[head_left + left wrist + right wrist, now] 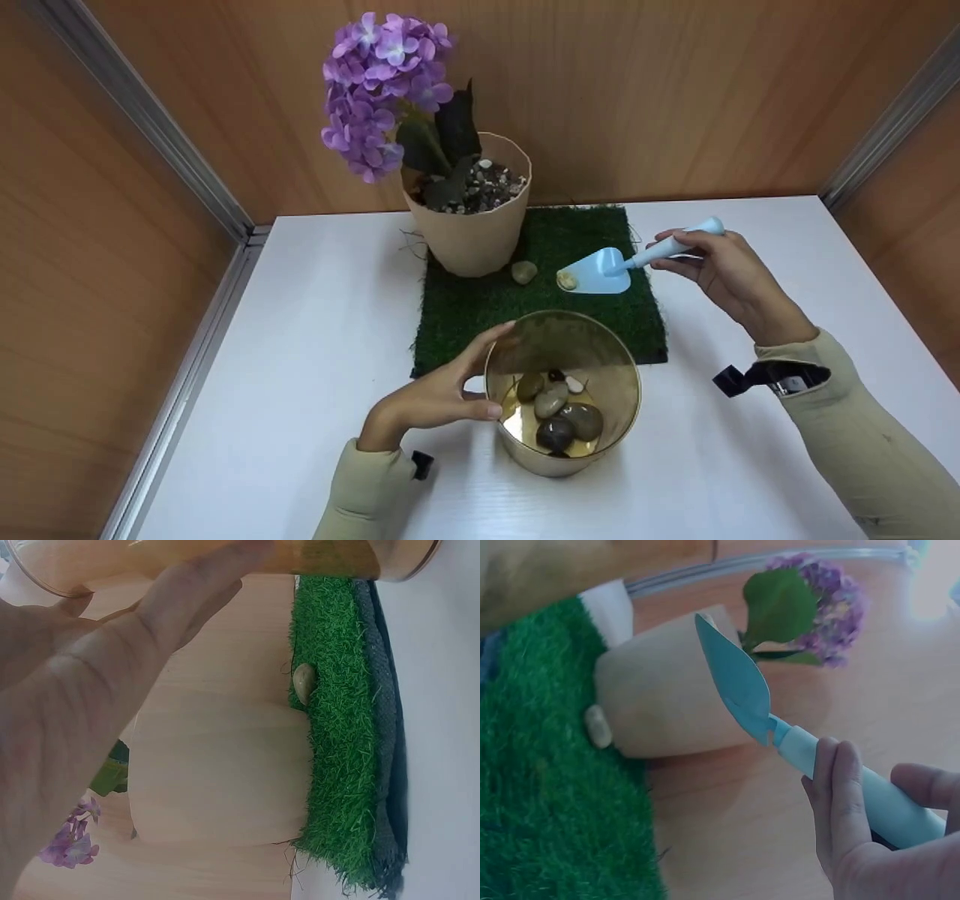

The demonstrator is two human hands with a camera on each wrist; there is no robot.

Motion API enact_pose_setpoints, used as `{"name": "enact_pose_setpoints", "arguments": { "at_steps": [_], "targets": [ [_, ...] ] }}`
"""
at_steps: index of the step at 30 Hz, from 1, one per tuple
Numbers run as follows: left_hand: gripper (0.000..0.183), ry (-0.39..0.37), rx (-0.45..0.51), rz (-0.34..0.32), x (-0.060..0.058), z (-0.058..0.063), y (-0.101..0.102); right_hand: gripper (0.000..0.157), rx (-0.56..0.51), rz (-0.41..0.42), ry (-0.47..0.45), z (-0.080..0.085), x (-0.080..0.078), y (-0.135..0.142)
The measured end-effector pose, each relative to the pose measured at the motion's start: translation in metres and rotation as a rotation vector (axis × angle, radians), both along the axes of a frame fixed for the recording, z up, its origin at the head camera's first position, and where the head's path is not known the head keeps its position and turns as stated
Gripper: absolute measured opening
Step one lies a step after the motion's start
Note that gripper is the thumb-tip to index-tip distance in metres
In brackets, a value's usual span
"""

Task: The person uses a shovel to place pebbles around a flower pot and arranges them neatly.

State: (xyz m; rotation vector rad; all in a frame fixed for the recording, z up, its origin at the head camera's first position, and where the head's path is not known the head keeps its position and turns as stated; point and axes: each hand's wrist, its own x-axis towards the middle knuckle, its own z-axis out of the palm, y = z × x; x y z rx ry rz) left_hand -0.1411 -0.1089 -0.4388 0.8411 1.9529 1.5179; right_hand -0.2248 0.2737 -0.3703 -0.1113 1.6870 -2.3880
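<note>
My right hand (731,277) grips the handle of a light blue trowel (600,271), held over the right part of a green turf mat. At the blade's tip lies a small pale yellowish stone (567,280). My left hand (442,386) holds an amber-tinted glass jar (551,465) from its left side, thumb and fingers spread around the wall near the rim. Inside the jar lie several smooth stones (581,421), dark, grey-brown and white. In the right wrist view, the trowel blade (739,682) overlaps the pot, and fingers and thumb wrap its handle.
A beige pot (469,236) with a purple flower (382,86) and gravelly soil stands on the turf mat (465,322). One tan stone (524,272) lies beside it. Wood panels (637,97) border the white table (315,322) at back and sides.
</note>
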Motion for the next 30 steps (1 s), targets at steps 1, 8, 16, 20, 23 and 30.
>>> {"name": "enact_pose_setpoints", "arguments": {
  "at_steps": [1,8,16,20,23,30],
  "targets": [
    [0.093,0.001,0.0,0.0,0.001,0.001,0.0,0.033,-0.002,-0.019,-0.01,-0.005,-0.003,-0.001],
    [0.096,-0.016,0.013,-0.009,0.008,0.023,0.001,0.037,0.037,-0.137,-0.06,-0.039,-0.024,-0.014],
    [0.097,-0.026,0.022,-0.013,0.011,0.03,0.002,0.041,0.042,-0.231,-0.062,-0.064,-0.044,-0.04],
    [0.096,-0.022,0.035,-0.012,0.009,0.024,0.002,0.041,0.047,-0.251,-0.092,-0.073,-0.051,-0.051],
    [0.094,-0.005,0.014,-0.002,0.005,0.014,0.001,0.041,0.062,-0.264,-0.094,-0.081,-0.054,-0.059],
    [0.093,0.048,-0.024,0.007,0.0,-0.001,-0.001,0.034,0.191,-0.289,0.057,-0.099,-0.055,-0.071]
  ]
}}
